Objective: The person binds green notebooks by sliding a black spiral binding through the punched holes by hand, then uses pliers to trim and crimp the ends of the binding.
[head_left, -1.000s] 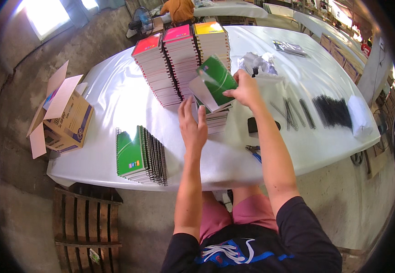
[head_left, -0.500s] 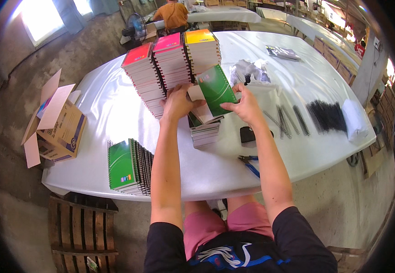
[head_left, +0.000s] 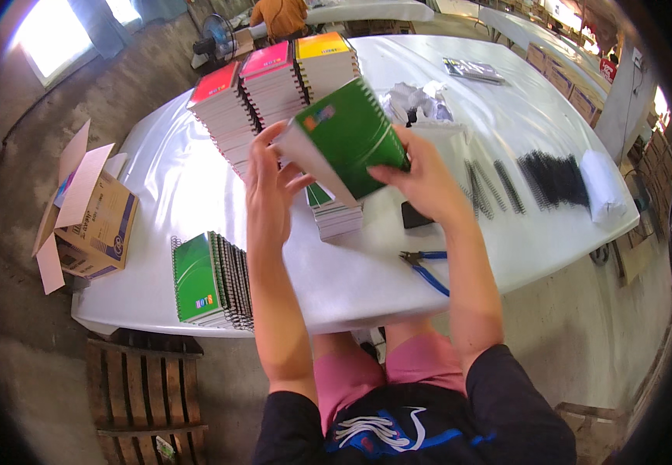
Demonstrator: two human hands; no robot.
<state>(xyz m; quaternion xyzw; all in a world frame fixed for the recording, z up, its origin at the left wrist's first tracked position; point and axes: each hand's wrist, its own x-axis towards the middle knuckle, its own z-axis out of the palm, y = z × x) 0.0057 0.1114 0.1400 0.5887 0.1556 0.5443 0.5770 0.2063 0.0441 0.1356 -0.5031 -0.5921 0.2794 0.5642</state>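
Observation:
A thick notebook with a green cover [head_left: 351,139] is lifted above the table, tilted, with a row of holes along its right edge. My right hand [head_left: 421,174] is closed on its lower right side, thumb on the cover. At its white page edge, my left hand [head_left: 270,174] has bent fingers against the block, partly hidden behind it. Below sits a short stack of unbound green-covered books [head_left: 340,221]. Bound green notebooks [head_left: 200,279] with black coils stand in a pile at the front left. Blue-handled cutting pliers [head_left: 429,271] lie near my right forearm.
Tall stacks of red [head_left: 216,81], pink [head_left: 268,58] and yellow [head_left: 323,45] notebooks rise behind my hands. Loose black coils [head_left: 553,182] lie right, beside a white roll [head_left: 603,186]. An open carton [head_left: 99,217] stands left. A person [head_left: 280,17] sits beyond the table.
Both hands have raised the green notebook off the short stack, closer to me, and turned it. The left hand has shifted left along its page edge. The view has tilted slightly.

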